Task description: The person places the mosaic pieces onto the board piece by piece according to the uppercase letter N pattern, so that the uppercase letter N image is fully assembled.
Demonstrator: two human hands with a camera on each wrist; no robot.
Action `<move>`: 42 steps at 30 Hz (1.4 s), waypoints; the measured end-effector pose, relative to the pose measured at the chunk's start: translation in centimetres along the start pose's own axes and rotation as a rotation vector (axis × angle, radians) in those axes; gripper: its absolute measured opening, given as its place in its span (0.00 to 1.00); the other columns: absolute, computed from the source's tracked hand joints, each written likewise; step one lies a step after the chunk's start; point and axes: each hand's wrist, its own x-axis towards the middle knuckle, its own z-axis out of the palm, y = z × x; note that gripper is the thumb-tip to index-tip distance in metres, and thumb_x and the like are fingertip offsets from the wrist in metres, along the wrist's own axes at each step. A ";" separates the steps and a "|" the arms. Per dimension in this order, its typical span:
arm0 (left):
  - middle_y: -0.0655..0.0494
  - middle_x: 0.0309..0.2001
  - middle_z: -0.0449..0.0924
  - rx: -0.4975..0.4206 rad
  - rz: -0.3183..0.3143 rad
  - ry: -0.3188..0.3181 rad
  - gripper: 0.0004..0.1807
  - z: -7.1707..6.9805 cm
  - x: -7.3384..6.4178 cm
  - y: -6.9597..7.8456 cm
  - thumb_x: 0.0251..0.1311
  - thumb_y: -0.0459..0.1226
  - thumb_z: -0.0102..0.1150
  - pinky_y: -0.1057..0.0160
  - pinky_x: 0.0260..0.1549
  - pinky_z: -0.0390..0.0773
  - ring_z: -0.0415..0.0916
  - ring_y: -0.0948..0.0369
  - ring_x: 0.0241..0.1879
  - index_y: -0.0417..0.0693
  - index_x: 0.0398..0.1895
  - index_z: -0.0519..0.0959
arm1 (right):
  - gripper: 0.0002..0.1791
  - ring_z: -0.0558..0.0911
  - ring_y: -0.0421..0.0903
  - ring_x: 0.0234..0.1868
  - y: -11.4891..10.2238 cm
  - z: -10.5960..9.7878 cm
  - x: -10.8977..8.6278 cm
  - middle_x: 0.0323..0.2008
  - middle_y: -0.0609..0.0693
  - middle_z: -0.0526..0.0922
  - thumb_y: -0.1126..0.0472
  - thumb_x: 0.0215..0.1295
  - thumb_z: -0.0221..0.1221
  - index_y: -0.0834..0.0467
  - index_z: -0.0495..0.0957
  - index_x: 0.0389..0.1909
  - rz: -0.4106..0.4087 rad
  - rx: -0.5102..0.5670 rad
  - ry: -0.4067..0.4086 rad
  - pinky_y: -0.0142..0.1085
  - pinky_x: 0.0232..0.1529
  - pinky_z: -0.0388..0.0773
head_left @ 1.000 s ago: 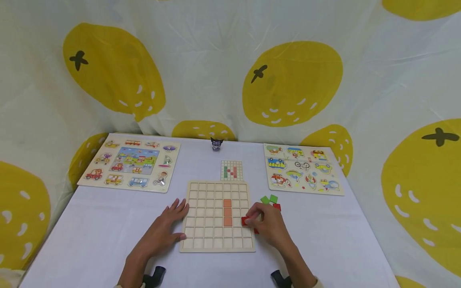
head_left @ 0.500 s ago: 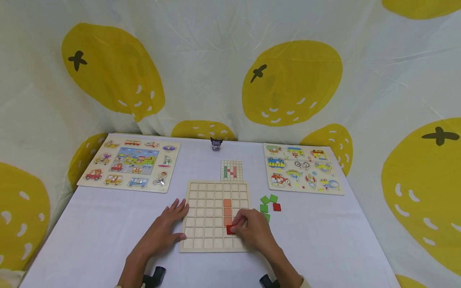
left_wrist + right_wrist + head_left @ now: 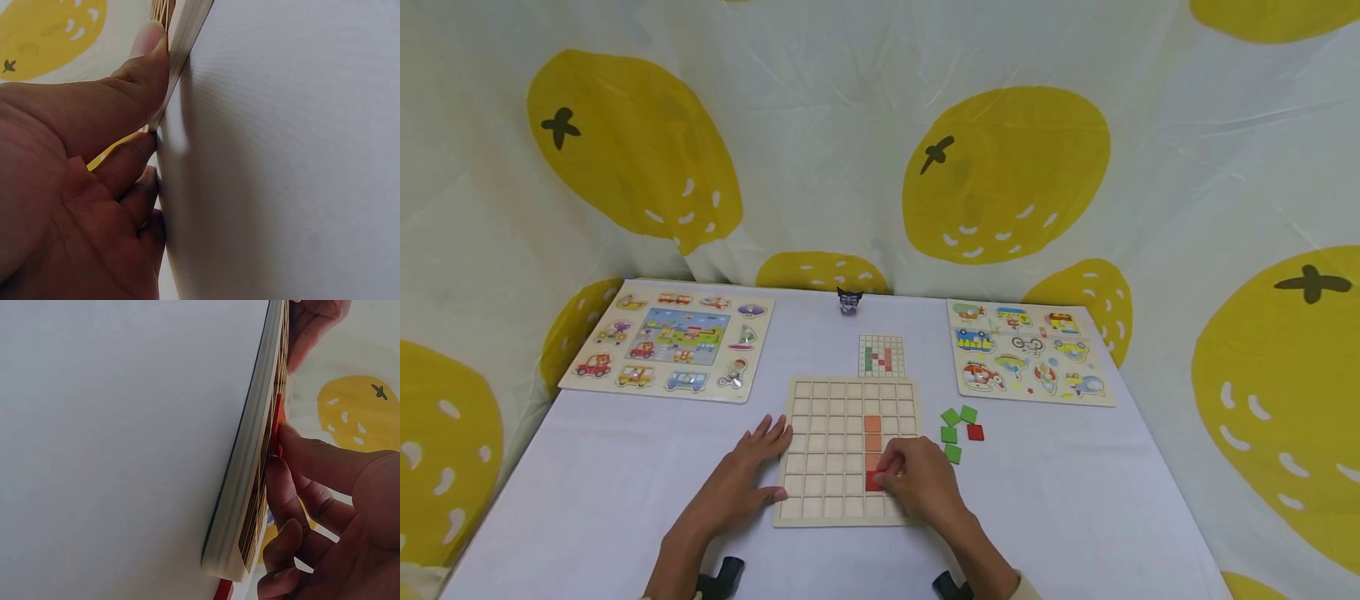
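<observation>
My right hand (image 3: 923, 479) pinches a red square tile (image 3: 872, 481) between thumb and fingertips. The tile sits at a cell of the wooden grid board (image 3: 827, 521), just below a column of orange tiles (image 3: 872, 424); the fingers partly cover the lowest of these. In the right wrist view, the red tile (image 3: 277, 428) leans at a slight angle to the grid, its edge at the cell. My left hand (image 3: 747, 473) rests along the board's left side with fingers spread. The left wrist view shows its thumb (image 3: 147, 62) against the board's edge.
Right of the board lie several green tiles (image 3: 949, 435) and one red tile (image 3: 975, 432). Behind it are a small pattern card (image 3: 895, 340) and a dark figurine (image 3: 848, 302). Picture puzzle boards stand at the left (image 3: 760, 350) and right (image 3: 1105, 387).
My right hand has carried the red tile leftward from the board's right edge to the cell under the orange tiles, where it sits lower and squarer. My left hand stays in place.
</observation>
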 end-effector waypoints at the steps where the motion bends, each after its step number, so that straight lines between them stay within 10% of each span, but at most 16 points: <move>1: 0.52 0.84 0.56 0.000 0.000 -0.001 0.53 0.0 0.0 0.0 0.50 0.35 0.82 0.41 0.85 0.46 0.45 0.48 0.87 0.47 0.81 0.65 | 0.11 0.75 0.40 0.32 0.0 0.0 0.0 0.22 0.39 0.77 0.59 0.58 0.78 0.45 0.84 0.25 -0.001 -0.003 -0.003 0.30 0.27 0.73; 42: 0.51 0.84 0.57 0.005 0.002 0.011 0.53 0.1 -0.1 0.0 0.48 0.36 0.82 0.41 0.85 0.46 0.46 0.47 0.87 0.47 0.80 0.67 | 0.15 0.74 0.44 0.32 5.9 -5.2 -0.9 0.33 0.41 0.85 0.64 0.51 0.81 0.48 0.88 0.36 0.142 0.027 0.029 0.31 0.29 0.71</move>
